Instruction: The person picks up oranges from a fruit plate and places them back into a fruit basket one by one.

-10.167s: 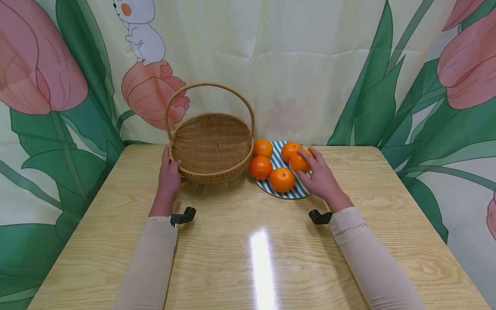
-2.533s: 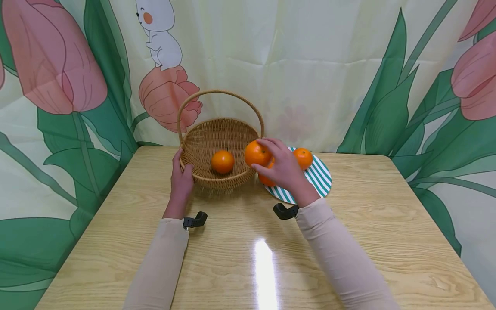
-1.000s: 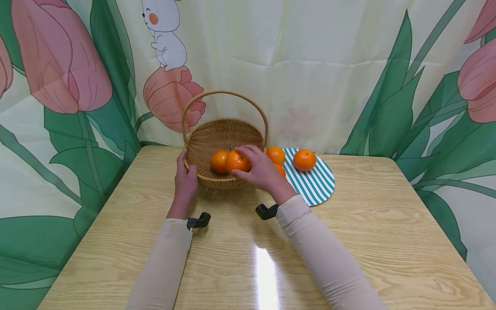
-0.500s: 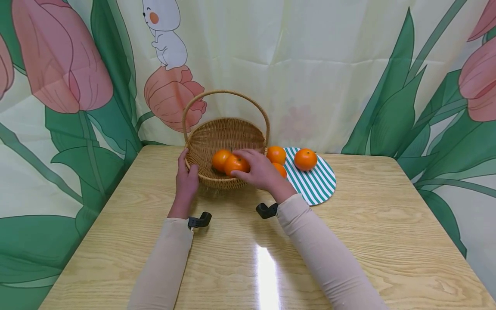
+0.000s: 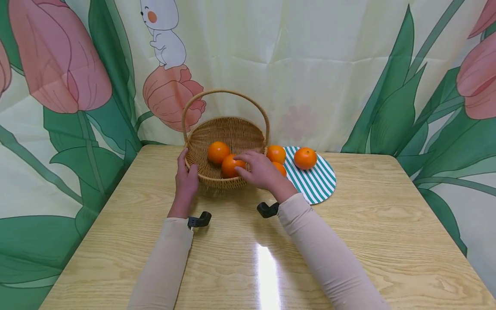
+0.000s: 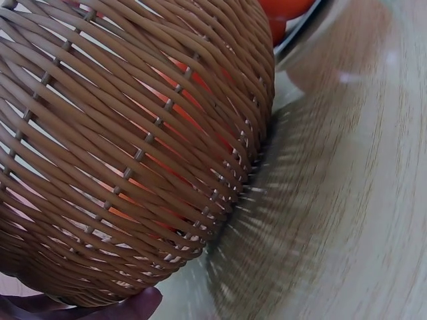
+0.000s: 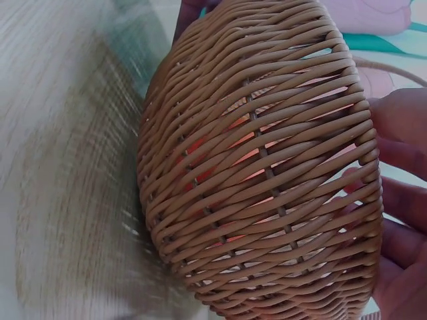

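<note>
My left hand grips the left rim of a wicker basket in the head view, thumb over the front edge. Inside the basket lie two oranges, a rear orange and a front orange. Reaching over the right rim, my right hand has its loosely spread fingertips against the front orange's right side. The right wrist view has the right fingers beyond the basket rim, with orange colour showing through the weave. In the left wrist view, left fingertips sit under the basket wall.
Right of the basket are an orange, a partly hidden orange and another orange on a green-striped round mat. A patterned curtain hangs behind the wooden table.
Over the last seconds my right hand brought an orange from the mat side into the basket. Since half a second ago its fingers have loosened, and the rear orange has shifted back slightly.
</note>
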The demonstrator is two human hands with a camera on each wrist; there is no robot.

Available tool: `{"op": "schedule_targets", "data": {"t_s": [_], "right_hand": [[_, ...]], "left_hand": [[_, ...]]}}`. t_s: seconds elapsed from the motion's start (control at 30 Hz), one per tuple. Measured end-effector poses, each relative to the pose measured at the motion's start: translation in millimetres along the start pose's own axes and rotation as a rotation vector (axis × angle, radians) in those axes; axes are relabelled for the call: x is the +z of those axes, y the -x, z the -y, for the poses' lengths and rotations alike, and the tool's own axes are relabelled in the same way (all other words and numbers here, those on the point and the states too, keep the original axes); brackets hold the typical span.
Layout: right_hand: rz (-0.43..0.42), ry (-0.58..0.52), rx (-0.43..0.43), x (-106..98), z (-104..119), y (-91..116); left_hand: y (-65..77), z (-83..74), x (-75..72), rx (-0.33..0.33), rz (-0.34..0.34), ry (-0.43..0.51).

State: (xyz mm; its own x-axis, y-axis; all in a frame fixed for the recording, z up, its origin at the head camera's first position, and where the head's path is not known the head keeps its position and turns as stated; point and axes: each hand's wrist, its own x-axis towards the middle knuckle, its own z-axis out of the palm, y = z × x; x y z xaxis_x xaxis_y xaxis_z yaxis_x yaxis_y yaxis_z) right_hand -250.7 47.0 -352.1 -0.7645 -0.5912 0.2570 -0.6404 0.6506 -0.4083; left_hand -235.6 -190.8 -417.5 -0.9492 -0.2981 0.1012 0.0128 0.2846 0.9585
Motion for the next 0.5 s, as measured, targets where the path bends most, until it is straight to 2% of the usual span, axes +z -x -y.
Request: {"op": "schedule_targets", "data": {"t_s": [0.2, 0.5], "right_hand": [[-0.070, -0.014, -0.024, 0.0, -5.5, 4.8], [-0.145, -0.094, 0.000, -4.3, -13.3, 19.2]], "left_hand": [[-0.1, -0.4, 0.1, 0.004, -0.005, -0.002], [-0.2, 1.2, -0.1, 0.001, -0.008, 0.014]]}}
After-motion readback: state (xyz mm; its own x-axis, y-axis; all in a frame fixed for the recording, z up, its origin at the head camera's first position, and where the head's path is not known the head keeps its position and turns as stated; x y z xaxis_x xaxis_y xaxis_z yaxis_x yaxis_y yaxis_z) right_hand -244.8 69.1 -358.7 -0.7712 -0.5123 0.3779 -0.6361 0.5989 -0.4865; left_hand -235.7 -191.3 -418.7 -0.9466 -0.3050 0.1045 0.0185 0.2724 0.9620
